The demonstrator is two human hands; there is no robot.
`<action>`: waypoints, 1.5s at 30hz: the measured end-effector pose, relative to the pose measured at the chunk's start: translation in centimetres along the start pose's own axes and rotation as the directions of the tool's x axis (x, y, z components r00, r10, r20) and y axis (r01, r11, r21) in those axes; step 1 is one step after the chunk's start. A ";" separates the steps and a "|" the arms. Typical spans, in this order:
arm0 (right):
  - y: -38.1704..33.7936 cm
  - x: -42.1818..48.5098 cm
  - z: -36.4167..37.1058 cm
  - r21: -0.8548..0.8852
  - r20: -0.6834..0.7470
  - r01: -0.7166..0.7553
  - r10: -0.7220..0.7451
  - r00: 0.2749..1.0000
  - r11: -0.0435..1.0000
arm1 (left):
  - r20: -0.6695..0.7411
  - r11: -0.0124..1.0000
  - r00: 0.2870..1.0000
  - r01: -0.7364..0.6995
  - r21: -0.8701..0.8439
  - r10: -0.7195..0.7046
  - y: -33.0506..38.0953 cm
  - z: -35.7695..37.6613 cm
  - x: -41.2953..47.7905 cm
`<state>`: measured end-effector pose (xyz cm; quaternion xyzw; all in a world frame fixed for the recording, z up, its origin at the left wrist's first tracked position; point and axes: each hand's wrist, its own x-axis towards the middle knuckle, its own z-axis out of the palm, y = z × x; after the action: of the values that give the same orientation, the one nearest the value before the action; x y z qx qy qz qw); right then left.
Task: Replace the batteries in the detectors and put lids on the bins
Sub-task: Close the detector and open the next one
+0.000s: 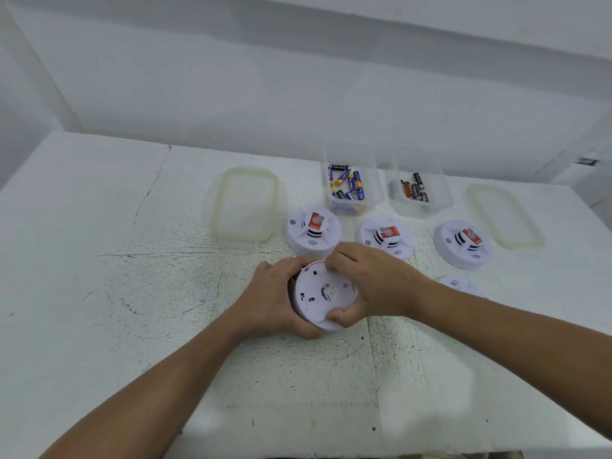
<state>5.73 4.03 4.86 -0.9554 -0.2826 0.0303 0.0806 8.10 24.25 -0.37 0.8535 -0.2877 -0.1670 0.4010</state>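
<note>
The left hand (278,299) is wrapping its grip round the left rim of an upturned smoke detector (326,294); the right hand (371,286) is pinching the right rim, at the middle of the white surface (132,293), before 3 other detectors (313,231).

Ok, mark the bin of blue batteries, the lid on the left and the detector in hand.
bin of blue batteries (351,154), head view, far clear wall above the batteries.
left lid (246,205), head view, middle of its clear panel.
held detector (326,293), head view, centre of its back face.
</note>
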 end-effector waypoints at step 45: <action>-3.6 -2.5 4.3 0.991 0.112 -0.026 0.713 0.692 -0.130 | -0.138 0.635 0.943 0.091 -0.767 -0.302 1.6 1.5 -1.7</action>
<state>1.25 6.18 1.25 -0.6210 0.1577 -0.0012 0.7678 5.40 23.55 0.05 0.6515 -0.0434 -0.2032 0.7296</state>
